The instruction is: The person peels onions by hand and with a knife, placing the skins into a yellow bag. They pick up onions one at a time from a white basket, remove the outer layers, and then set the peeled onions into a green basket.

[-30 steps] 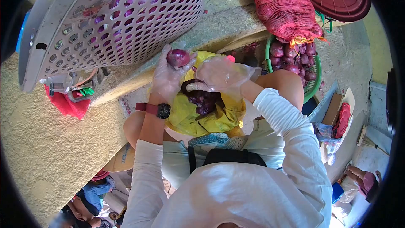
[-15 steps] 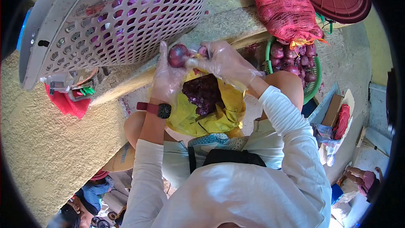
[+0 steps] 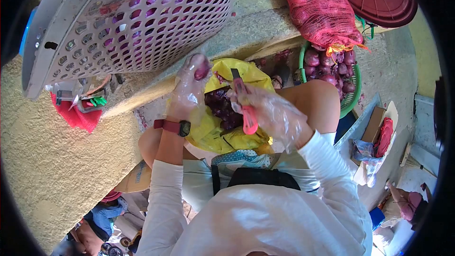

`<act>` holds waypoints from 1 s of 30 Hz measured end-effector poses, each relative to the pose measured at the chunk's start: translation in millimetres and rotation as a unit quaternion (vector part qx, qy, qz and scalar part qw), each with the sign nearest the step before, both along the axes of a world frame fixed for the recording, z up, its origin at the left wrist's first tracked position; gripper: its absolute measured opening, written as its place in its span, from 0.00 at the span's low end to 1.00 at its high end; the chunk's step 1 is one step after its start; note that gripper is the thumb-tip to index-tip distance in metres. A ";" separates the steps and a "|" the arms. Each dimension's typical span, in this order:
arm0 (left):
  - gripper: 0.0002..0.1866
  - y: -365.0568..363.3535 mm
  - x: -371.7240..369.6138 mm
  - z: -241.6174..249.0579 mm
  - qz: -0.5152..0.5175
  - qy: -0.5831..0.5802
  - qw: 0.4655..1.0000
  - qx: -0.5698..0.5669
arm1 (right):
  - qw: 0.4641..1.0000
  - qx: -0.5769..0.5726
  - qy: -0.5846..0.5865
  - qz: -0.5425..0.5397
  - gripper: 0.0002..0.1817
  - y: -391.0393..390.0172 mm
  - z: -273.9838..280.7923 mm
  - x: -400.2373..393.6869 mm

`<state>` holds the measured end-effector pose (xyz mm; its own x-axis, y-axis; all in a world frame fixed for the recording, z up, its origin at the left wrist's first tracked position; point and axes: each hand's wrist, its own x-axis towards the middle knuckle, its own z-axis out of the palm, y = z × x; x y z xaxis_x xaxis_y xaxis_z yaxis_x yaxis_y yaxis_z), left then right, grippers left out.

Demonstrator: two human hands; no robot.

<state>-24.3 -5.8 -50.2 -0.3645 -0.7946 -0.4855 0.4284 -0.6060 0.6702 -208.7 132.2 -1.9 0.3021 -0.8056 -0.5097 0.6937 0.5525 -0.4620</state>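
A smooth, round purple-red onion (image 3: 202, 70) sits pinched in the curled fingers of the left hand (image 3: 188, 92), sheathed in a crinkled clear plastic glove; the gloved right hand (image 3: 272, 114) is closed around a pink-handled knife (image 3: 245, 109), blade up; below, papery purple skins (image 3: 222, 106) fill a wrinkled yellow bag (image 3: 222, 132); a perforated grey plastic basket (image 3: 128, 19) stands above.

Both hands wear thin clear gloves, forearms raised ahead of the chest in white sleeves. The left hand (image 3: 189, 90), a watch on its wrist, has fingers curled shut. The right hand (image 3: 270, 111), nearer, is clenched.
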 end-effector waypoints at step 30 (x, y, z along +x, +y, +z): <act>0.26 21.6 0.7 -3.1 -0.104 -0.212 0.946 -0.220 | 0.910 -0.045 0.411 -0.032 0.29 36.9 -6.2 42.4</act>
